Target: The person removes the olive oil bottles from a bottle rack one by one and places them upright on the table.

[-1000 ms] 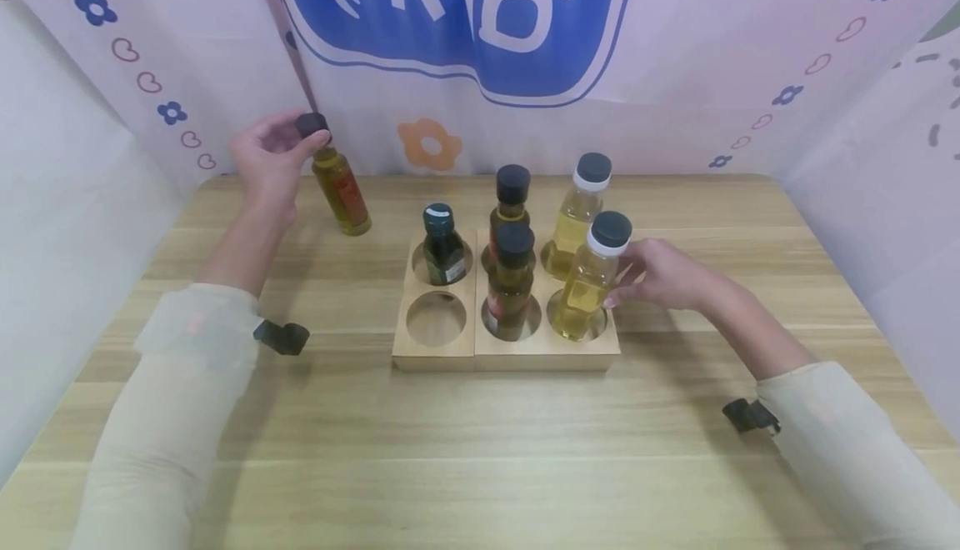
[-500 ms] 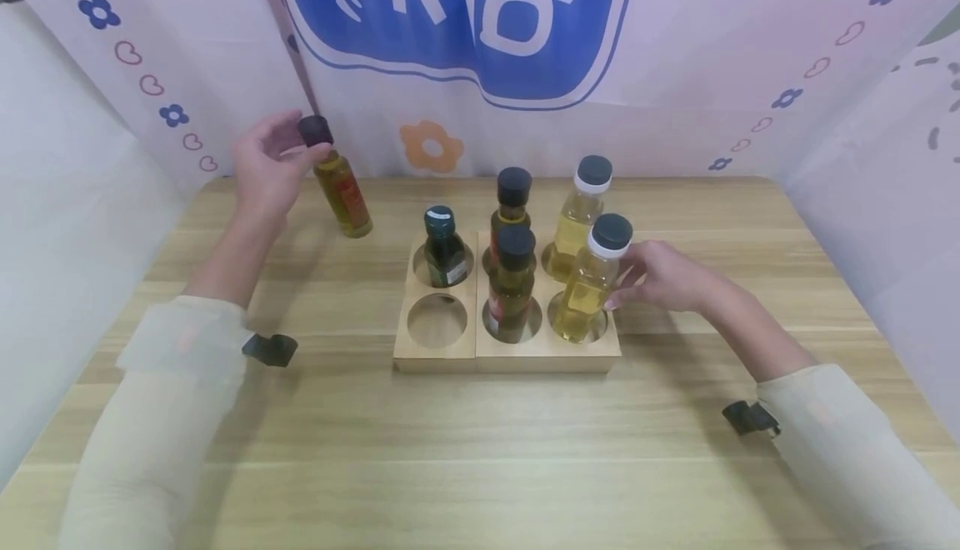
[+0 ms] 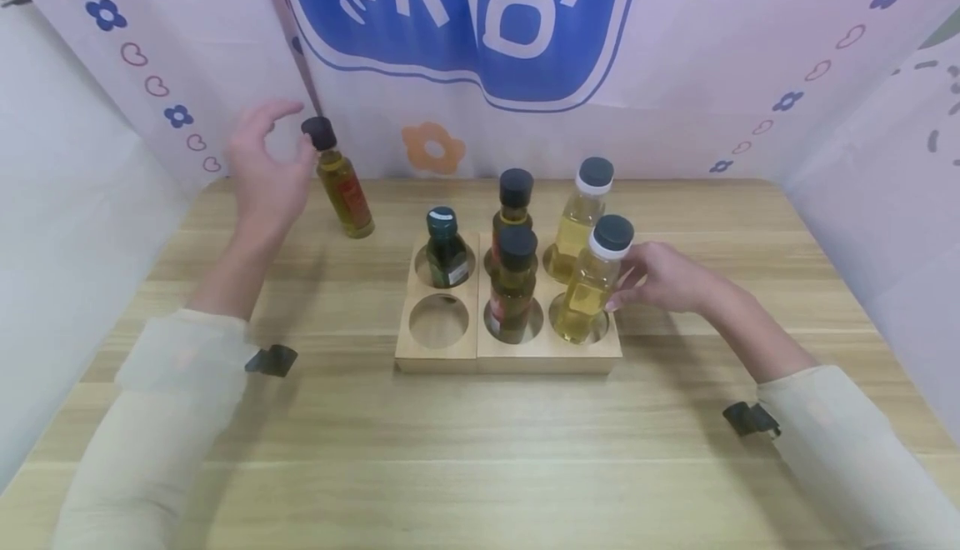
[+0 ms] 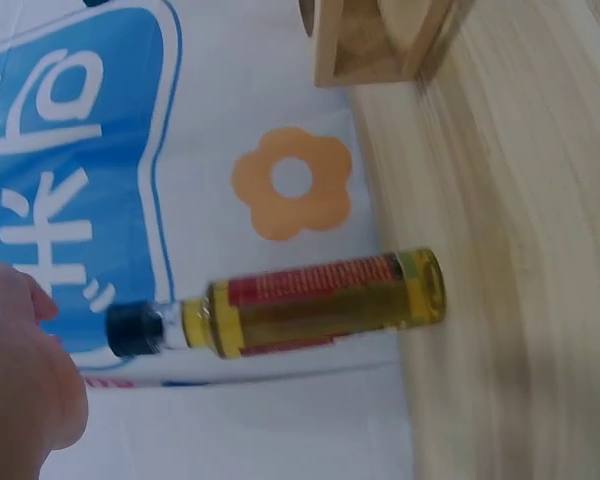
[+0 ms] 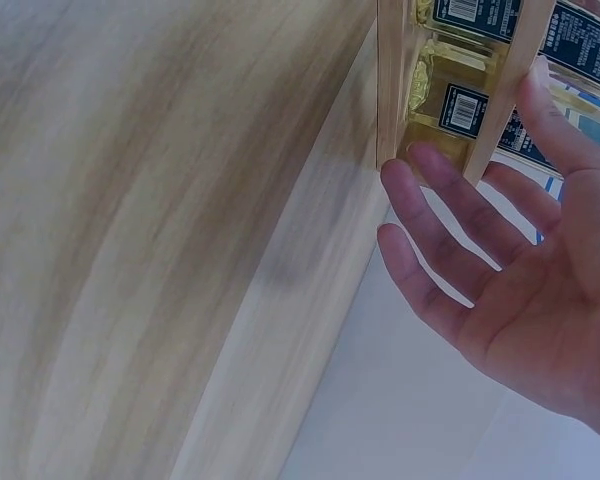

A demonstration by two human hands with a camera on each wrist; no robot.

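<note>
My left hand (image 3: 270, 171) is raised at the left, thumb and fingers spread apart, just beside the black cap of an oil bottle (image 3: 347, 196). That slim bottle with a red label stands upright on the table; the left wrist view shows a gap between the hand (image 4: 25, 370) and its cap. On the right, my right hand (image 3: 663, 277) rests with loosely bent fingers at the right end of a wooden bottle rack (image 3: 547, 362). In the right wrist view its thumb and fingertips are right at the rack's edge, beside a clear bottle of yellow oil (image 3: 588, 292) in the front right hole.
Behind it stands another clear oil bottle (image 3: 573, 225). Two black-capped bottles fill the middle holes, the front bottle (image 3: 512, 292) overlapping the rear. A small dark green bottle (image 3: 447, 254) sits back left. The front left hole (image 3: 438, 321) is vacant. A printed cloth (image 3: 675, 75) hangs behind the table.
My left hand has let go of the bottle's cap, its fingers lifting and spreading away to the left. The bottle stays standing. My right hand has kept its place at the rack.
</note>
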